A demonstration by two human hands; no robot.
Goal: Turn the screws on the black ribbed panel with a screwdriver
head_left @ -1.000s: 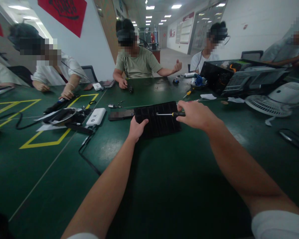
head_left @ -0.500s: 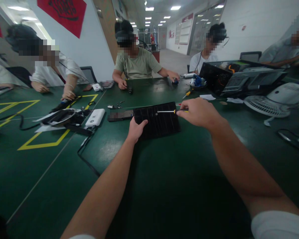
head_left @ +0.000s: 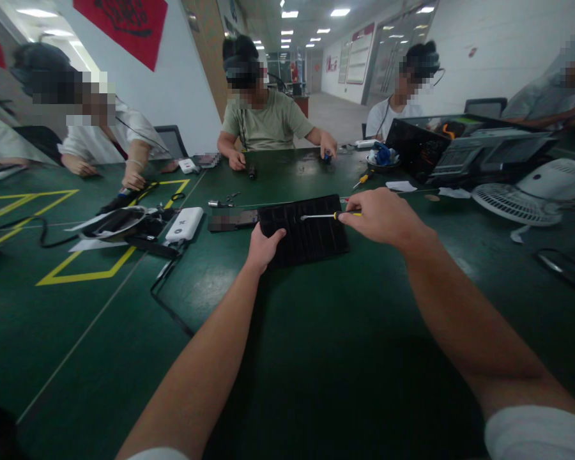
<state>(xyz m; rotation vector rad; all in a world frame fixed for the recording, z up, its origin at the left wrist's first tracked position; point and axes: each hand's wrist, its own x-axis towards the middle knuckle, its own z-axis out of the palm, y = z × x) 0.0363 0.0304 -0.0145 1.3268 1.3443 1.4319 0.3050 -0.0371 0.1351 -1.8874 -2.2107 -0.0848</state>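
A flat black ribbed panel (head_left: 316, 239) lies on the green table in front of me. My left hand (head_left: 264, 246) grips its left edge, the thumb pressed on top. In my right hand (head_left: 381, 214) is a screwdriver (head_left: 319, 216) with a yellow-and-black handle, pinched between the fingers. Its thin silver shaft points left, nearly level, across the upper part of the panel. The tip is at a small silver spot there; whether it touches is too small to tell. Behind the panel's left end lies a dark flat case (head_left: 232, 220).
Small metal parts (head_left: 214, 204) lie beyond the case. A white power bank (head_left: 184, 225) and cables are to the left. Another yellow screwdriver (head_left: 363, 179), a bowl (head_left: 383, 160), an opened computer case (head_left: 460, 150) and a white fan (head_left: 517, 201) stand right. Several people sit around the table.
My hands, the panel and the screwdriver stay almost the same, with a slight shift of view. Across the table, a person's hand has moved a little left with a small blue thing.
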